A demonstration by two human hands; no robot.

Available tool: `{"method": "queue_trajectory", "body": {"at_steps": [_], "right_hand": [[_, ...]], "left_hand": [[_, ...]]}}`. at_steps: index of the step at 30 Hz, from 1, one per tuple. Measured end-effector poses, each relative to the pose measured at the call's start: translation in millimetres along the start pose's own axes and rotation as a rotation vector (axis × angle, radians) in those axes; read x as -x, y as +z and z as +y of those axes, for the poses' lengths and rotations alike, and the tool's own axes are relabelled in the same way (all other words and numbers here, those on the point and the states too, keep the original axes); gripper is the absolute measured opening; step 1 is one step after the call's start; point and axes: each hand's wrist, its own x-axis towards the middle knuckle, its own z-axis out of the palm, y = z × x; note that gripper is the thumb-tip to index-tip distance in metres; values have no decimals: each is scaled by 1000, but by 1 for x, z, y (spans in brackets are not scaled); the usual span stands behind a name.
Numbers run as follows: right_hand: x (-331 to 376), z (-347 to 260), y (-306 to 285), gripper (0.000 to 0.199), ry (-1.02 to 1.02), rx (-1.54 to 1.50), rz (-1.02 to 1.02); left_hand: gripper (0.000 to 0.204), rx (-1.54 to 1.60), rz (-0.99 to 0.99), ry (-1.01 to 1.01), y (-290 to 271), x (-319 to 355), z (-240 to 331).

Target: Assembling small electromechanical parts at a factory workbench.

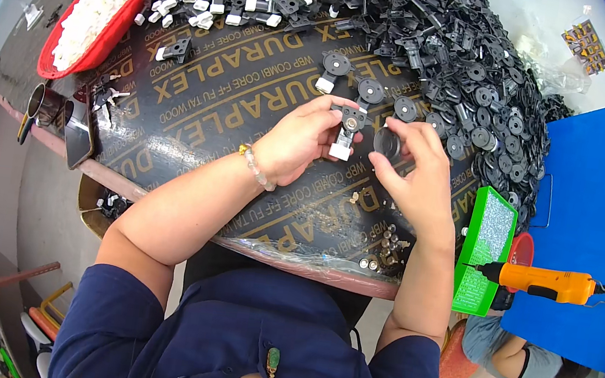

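My left hand (295,141) grips a small black plastic part (352,121) with a white block at its lower end and a round metal piece in its middle. Close beside it, my right hand (421,166) pinches a round black cap (387,145) between thumb and fingers. The cap and the part are apart, a short gap between them. Just beyond my hands lie several black disc-topped parts, among them one with a white end (335,65) and a plain disc (405,109). Small metal pieces (389,248) are gathered near the table's front edge.
Black parts form a large heap (444,43) at the back and right. A red basin (112,38) of white pieces stands left, a phone (79,130) nearer. To the right are a green tray (472,246) of screws and an orange electric screwdriver (546,283). Another person (531,364) sits beyond.
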Motion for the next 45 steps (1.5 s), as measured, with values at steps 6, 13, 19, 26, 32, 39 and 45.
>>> {"method": "queue_trajectory", "body": {"at_steps": [6,13,19,26,32,39,45], "right_hand": [[-1,-3,16,50,-200,16,183],[1,-7,14,51,-175,77,118],[-3,-10,14,50,-171,21,87],[-91,-23,13,41,-178,-10,243],[-152,-1,94,42,-272,170,168],[-158,5,111,47,-216,391,-2],[-96,-15,49,54,-192,422,126]], "left_hand": [[37,-27,-188,-46,1,3,-7],[35,-108,-190,49,-1,0,-18],[40,-153,-186,55,1,7,-9],[43,-285,284,605,2,7,5],[43,-591,347,997,-9,7,8],[33,-232,356,719,-8,-1,10],[30,-34,374,642,0,9,23]]}}
